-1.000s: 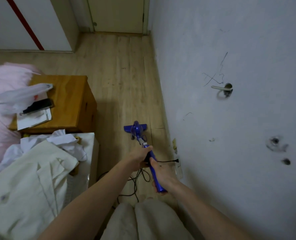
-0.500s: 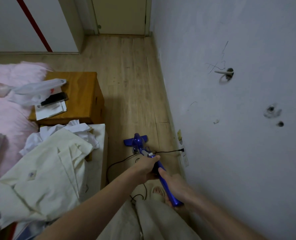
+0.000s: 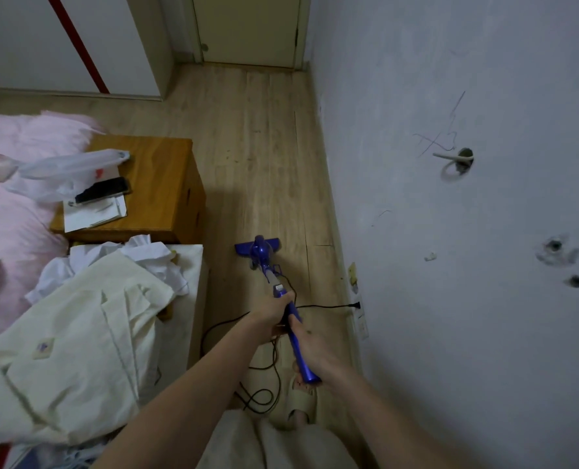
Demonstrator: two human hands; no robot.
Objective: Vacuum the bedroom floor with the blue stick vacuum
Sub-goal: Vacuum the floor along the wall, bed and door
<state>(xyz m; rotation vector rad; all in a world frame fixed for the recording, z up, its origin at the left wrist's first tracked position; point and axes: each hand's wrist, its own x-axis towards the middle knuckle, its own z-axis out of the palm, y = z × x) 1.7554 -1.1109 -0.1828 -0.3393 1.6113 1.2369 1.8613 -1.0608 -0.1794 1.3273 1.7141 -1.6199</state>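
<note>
The blue stick vacuum (image 3: 260,252) stands on the wooden floor (image 3: 257,147) in the strip between the bed and the right wall, its flat head pointing toward the door. My left hand (image 3: 270,311) grips the upper part of the stick. My right hand (image 3: 310,343) holds the handle end, lower and nearer to me. A black power cord (image 3: 325,306) runs from the vacuum to a wall socket (image 3: 358,306) and coils on the floor by my slippered foot (image 3: 303,399).
A wooden nightstand (image 3: 159,187) with a phone, papers and a plastic bag stands left of the vacuum head. The bed with cream clothes (image 3: 71,350) and pink bedding (image 3: 7,211) fills the left. A closed door (image 3: 247,25) is at the far end. The grey wall (image 3: 467,231) is on the right.
The view has shifted back and up a little. The vacuum head stays near the nightstand's corner, and both hands keep their hold on the stick.
</note>
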